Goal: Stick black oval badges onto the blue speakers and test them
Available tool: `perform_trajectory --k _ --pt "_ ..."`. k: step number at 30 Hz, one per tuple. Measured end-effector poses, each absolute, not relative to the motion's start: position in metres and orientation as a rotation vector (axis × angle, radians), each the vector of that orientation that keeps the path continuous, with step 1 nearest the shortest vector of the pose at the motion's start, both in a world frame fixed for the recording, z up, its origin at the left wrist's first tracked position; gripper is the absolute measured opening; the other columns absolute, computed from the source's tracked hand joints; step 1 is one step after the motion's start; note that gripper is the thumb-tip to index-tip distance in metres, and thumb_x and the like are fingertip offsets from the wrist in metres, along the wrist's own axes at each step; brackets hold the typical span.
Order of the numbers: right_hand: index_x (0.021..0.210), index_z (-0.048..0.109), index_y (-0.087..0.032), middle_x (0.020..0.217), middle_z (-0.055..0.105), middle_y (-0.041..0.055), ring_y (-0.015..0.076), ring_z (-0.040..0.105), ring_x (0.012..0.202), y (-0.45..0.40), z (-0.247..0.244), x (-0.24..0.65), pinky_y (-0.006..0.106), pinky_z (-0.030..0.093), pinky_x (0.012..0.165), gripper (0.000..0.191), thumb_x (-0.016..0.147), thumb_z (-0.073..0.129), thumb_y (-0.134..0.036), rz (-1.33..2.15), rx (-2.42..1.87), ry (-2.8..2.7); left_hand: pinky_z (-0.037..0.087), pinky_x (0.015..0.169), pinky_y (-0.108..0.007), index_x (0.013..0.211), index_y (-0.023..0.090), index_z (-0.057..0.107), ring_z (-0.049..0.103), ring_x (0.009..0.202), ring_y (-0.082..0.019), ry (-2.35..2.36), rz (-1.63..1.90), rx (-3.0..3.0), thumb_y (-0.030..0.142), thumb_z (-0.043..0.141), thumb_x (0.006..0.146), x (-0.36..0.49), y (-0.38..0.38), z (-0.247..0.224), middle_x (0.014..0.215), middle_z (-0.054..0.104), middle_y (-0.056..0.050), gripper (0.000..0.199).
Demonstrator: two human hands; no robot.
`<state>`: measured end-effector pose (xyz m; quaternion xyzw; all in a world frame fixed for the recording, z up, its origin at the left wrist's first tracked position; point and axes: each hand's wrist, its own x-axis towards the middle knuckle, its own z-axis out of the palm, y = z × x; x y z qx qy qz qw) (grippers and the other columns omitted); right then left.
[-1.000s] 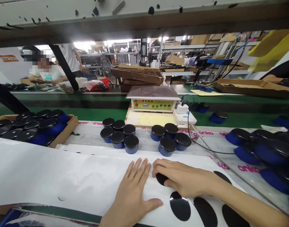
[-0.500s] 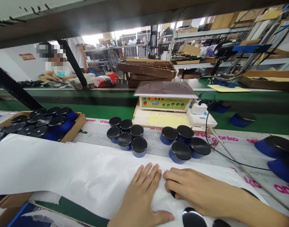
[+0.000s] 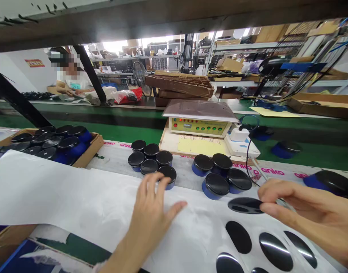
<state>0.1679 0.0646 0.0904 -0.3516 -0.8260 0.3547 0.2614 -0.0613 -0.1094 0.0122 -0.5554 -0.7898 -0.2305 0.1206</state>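
Note:
My right hand (image 3: 301, 216) pinches the edge of a thin glossy black disc (image 3: 245, 205) above the white sheet (image 3: 105, 204). Several more black discs (image 3: 275, 251) lie on the sheet below it. My left hand (image 3: 149, 212) has its fingers apart, its fingertips by the nearest of a group of black-topped blue round pieces (image 3: 167, 175); whether they touch it is hard to tell. A second group of such pieces (image 3: 215, 184) stands to the right, behind the disc in my right hand.
At the left, a cardboard box (image 3: 90, 151) holds several blue round pieces. A control box (image 3: 199, 125) and a white adapter (image 3: 239, 140) with a cable stand behind. A person (image 3: 74, 81) sits across the green belt (image 3: 119, 129).
My right hand has moved right and lifted a black disc. My left hand has gone from lying flat on the sheet up and left to the round pieces. More discs show on the sheet.

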Motion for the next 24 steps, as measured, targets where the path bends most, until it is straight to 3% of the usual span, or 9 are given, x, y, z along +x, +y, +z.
perform_trajectory --k 4,7,10,13,17,24 --pt "0.067 0.061 -0.021 0.063 0.055 -0.0001 0.0138 0.048 0.057 0.048 0.089 0.127 0.025 0.040 0.052 0.032 0.076 0.067 -0.052 1.468 -0.862 -2.130 0.027 0.106 -0.061 0.108 0.006 0.059 0.041 0.124 -0.043 -2.271 -0.538 -1.390 0.057 0.070 0.070 -0.087 -0.078 0.020 0.124 0.054 -0.024 0.064" --pt "0.070 0.057 -0.021 0.073 0.051 -0.0009 0.0130 0.045 0.065 0.039 0.081 0.097 0.024 0.039 0.058 0.031 0.080 0.065 -0.049 1.670 -0.722 -1.977 0.021 0.110 -0.059 0.101 0.009 0.059 0.039 0.127 -0.041 -2.243 -0.646 -1.439 0.043 0.075 0.066 -0.089 -0.071 0.023 0.124 0.056 -0.021 0.051" --pt "0.069 0.052 -0.020 0.079 0.047 -0.0015 0.0128 0.043 0.071 0.032 0.070 0.079 0.023 0.038 0.063 0.033 0.083 0.062 -0.048 1.804 -0.669 -1.855 0.035 0.104 -0.053 0.101 0.015 0.056 0.049 0.120 -0.035 -2.337 -0.977 -1.493 0.029 0.075 0.062 -0.074 -0.089 0.031 0.117 0.060 -0.014 0.045" --pt "0.067 0.050 -0.019 0.081 0.046 -0.0016 0.0127 0.042 0.073 0.021 0.055 0.072 0.024 0.037 0.066 0.035 0.083 0.062 -0.048 1.950 -0.712 -1.795 0.051 0.087 -0.040 0.111 0.021 0.051 0.062 0.101 -0.025 -2.683 -1.378 -1.510 0.023 0.073 0.063 -0.055 -0.115 0.034 0.109 0.065 -0.006 0.053" --pt "0.067 0.051 -0.018 0.083 0.046 -0.0010 0.0130 0.041 0.074 0.009 0.034 0.066 0.024 0.035 0.067 0.035 0.083 0.062 -0.048 2.102 -0.807 -1.755 0.048 0.094 -0.040 0.121 0.026 0.048 0.060 0.109 -0.023 -2.966 -1.656 -1.331 0.020 0.074 0.064 -0.041 -0.130 0.020 0.120 0.062 -0.002 0.062" --pt "0.067 0.052 -0.018 0.083 0.046 -0.0014 0.0129 0.041 0.076 0.003 0.021 0.061 0.025 0.035 0.069 0.034 0.086 0.061 -0.045 2.133 -0.818 -1.754 0.047 0.097 -0.041 0.125 0.026 0.049 0.058 0.112 -0.024 -2.972 -1.697 -1.355 0.022 0.077 0.063 -0.047 -0.128 0.006 0.124 0.062 -0.002 0.068"
